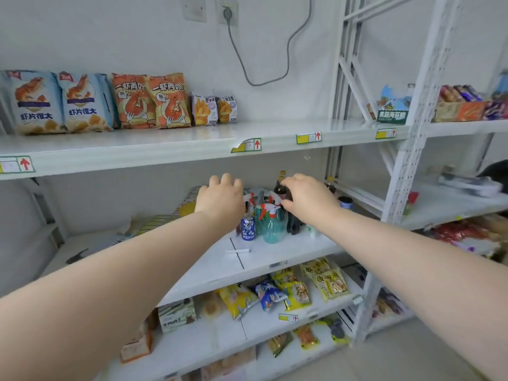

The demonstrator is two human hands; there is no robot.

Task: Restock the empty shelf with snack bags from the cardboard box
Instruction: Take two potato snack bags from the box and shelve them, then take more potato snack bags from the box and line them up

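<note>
Both hands reach into the middle shelf [275,257]: left hand [220,198] spread wide, empty; right hand [305,198] at three o'clock pinching a dark bottle [280,188], probably clearing room for snack bags.

Small shop w/ white metal shelving [420,111] against a plain wall. Packaged snack bags [38,103] faced outward at 10 o'clock, price tags w/ red arrows [246,145] clipped on shelf edges, more packets [297,292] at 6 o'clock, boxed bars [464,105] at 2 o'clock.
</note>
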